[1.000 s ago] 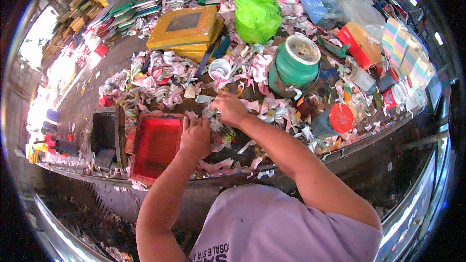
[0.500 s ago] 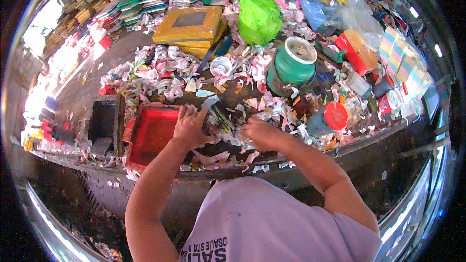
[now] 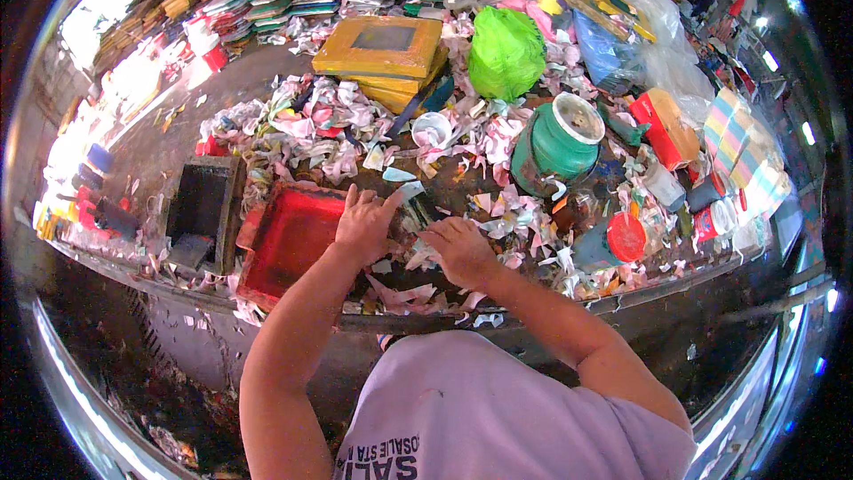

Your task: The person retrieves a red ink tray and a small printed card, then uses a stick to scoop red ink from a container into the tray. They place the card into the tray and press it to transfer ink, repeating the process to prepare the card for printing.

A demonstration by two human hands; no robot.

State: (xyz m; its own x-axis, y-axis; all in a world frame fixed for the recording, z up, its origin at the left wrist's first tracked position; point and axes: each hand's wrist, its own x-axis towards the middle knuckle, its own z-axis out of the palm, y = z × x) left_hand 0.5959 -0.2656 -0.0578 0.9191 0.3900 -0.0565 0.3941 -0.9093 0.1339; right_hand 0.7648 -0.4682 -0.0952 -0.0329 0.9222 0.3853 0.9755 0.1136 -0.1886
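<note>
The left hand (image 3: 364, 227), fingers parted, is at the right edge of a red tray (image 3: 298, 236); the right hand (image 3: 459, 252) bends over scraps (image 3: 416, 258). Whether either grips anything, I cannot tell. The scraps lie between the hands on the desk (image 3: 160, 160). Left of the tray is a black box (image 3: 200, 200); beyond the hands, a white cup (image 3: 432, 132) and green jug (image 3: 553, 156). Farther back sit yellow frames (image 3: 378, 44) beside a green bag (image 3: 506, 53).

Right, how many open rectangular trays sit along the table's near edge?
2: a red rectangular tray beside the left hand, and a dark rectangular tray left of the red one. Others may be hidden under pinkish-white scraps.
</note>
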